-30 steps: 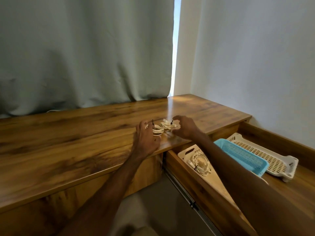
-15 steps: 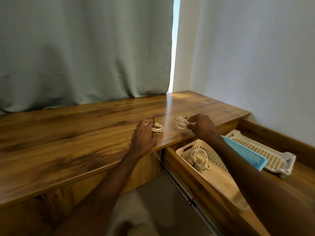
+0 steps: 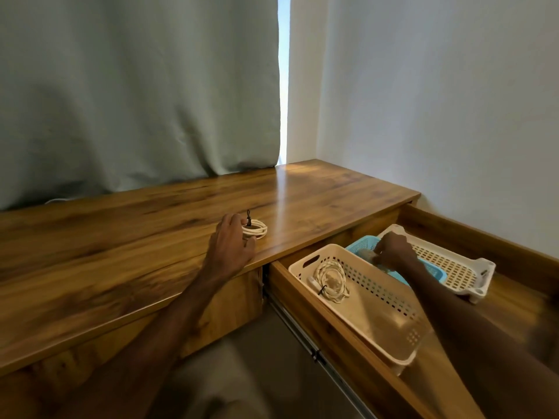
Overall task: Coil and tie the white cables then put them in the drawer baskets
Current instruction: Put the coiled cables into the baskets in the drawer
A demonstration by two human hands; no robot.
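Note:
A coiled white cable (image 3: 257, 232) with a dark tie lies on the wooden desk (image 3: 121, 252). My left hand (image 3: 232, 246) grips its left side, thumb and fingers curled round the loops. My right hand (image 3: 393, 248) reaches down into the blue basket (image 3: 361, 242) in the open drawer (image 3: 332, 325). Its fingers are curled on a second pale coil (image 3: 366, 255), which is blurred and mostly hidden. A third tied coil (image 3: 331, 281) lies in the cream basket (image 3: 305, 264) at the drawer's front.
A white perforated basket (image 3: 453, 263) lies behind the blue one, near the drawer's far wall. A grey curtain (image 3: 136, 101) hangs behind the desk, and a white wall (image 3: 438, 116) stands to the right. The drawer's metal rail (image 3: 314, 352) runs below its front.
My right hand has carried one coil off the desk, to the right and down into the blue basket. My left hand stays on the other coil on the desk.

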